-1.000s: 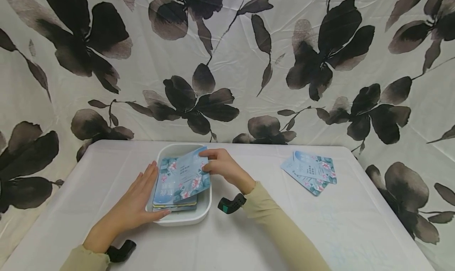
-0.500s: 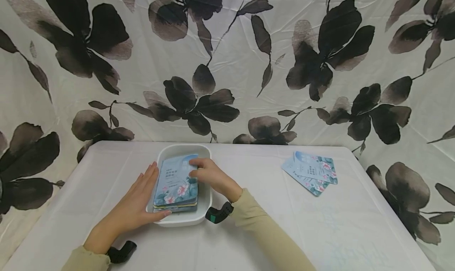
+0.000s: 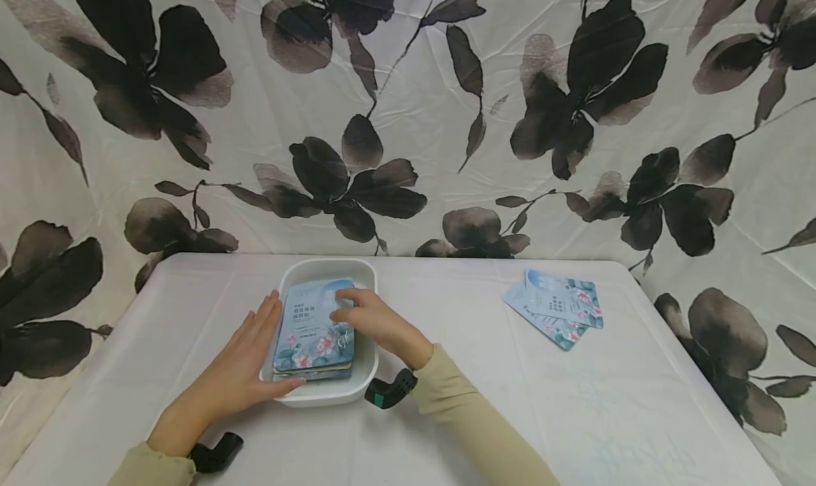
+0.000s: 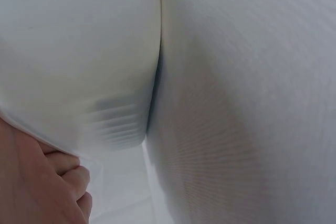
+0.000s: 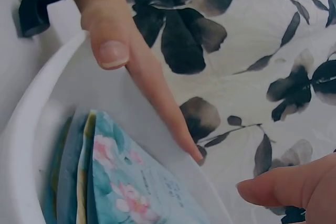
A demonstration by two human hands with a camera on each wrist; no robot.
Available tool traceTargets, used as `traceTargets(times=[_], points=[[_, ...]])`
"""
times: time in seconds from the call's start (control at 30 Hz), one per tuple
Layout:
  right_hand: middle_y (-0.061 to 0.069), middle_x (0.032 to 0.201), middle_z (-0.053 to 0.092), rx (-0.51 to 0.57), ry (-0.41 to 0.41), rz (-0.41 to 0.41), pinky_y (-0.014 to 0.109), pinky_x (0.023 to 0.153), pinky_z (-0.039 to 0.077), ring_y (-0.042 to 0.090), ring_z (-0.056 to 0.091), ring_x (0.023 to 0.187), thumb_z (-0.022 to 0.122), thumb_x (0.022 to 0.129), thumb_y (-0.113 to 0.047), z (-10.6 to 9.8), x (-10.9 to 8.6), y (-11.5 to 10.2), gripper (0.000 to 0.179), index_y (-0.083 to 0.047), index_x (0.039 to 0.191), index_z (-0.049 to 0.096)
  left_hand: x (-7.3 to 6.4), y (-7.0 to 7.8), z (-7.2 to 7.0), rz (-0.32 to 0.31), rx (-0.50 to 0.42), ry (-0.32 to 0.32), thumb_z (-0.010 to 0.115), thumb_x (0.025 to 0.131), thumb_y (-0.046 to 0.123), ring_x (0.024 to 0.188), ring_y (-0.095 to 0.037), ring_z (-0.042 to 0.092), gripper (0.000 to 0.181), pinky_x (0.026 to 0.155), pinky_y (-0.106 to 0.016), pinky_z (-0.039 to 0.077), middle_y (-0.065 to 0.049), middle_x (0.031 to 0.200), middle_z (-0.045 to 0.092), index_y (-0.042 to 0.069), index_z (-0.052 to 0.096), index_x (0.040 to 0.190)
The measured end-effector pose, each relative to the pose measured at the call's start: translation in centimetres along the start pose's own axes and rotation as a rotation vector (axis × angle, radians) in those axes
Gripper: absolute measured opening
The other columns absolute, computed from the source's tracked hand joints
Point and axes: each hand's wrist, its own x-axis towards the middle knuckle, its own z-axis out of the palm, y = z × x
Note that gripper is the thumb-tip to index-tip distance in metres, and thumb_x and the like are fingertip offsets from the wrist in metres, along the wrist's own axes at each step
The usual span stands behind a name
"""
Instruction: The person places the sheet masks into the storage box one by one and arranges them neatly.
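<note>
A white plastic tub (image 3: 366, 362) on the table holds a stack of flat blue sachets (image 3: 306, 341) printed with pink flowers. My left hand (image 3: 245, 362) rests along the tub's left side, fingers straight, thumb at the near rim. The left wrist view shows its fingers against the tub's outer wall (image 4: 79, 51). My right hand (image 3: 382, 326) reaches over the tub from the right, index finger and thumb spread over the top sachet's upper right part. In the right wrist view its thumb (image 5: 278, 187) stands apart from the stack's visible edges (image 5: 86, 171).
Two similar sachets (image 3: 561, 302) lie overlapping on the white-covered table (image 3: 510, 401), back right. A floral cloth (image 3: 446, 117) hangs behind the table. Black wrist devices (image 3: 217, 452) sit at both cuffs.
My right hand has brought a slanted sachet left and down onto the stack, where it now lies squared up. It then shifted slightly further left. My left hand has stayed at the tub.
</note>
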Motion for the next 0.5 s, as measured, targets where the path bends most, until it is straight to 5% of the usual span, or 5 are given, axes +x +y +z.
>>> traceTargets(times=[0.37,0.5], points=[[0.013,0.152,0.042,0.06,0.002,-0.058,0.048,0.116,0.03,0.031,0.032,0.144,0.057,0.098,-0.018,-2.0,-0.8,0.0,0.052,-0.001,0.146,0.045,0.1,0.3,0.0,-0.022,-0.011,-0.015,0.076,0.078,0.058,0.152,-0.031,0.002,0.122,0.12,-0.029,-0.008,-0.019,0.165,0.003,-0.002,0.005,0.157],[0.016,0.146,0.048,0.095,-0.002,-0.119,0.043,0.111,0.039,0.029,0.044,0.136,0.055,0.098,-0.015,-3.8,-1.4,0.6,0.047,0.0,0.142,0.048,0.1,0.3,-0.1,-0.029,-0.008,-0.02,0.076,0.077,0.058,0.152,-0.031,0.002,0.123,0.12,-0.028,-0.009,-0.019,0.165,0.002,-0.001,0.005,0.158]])
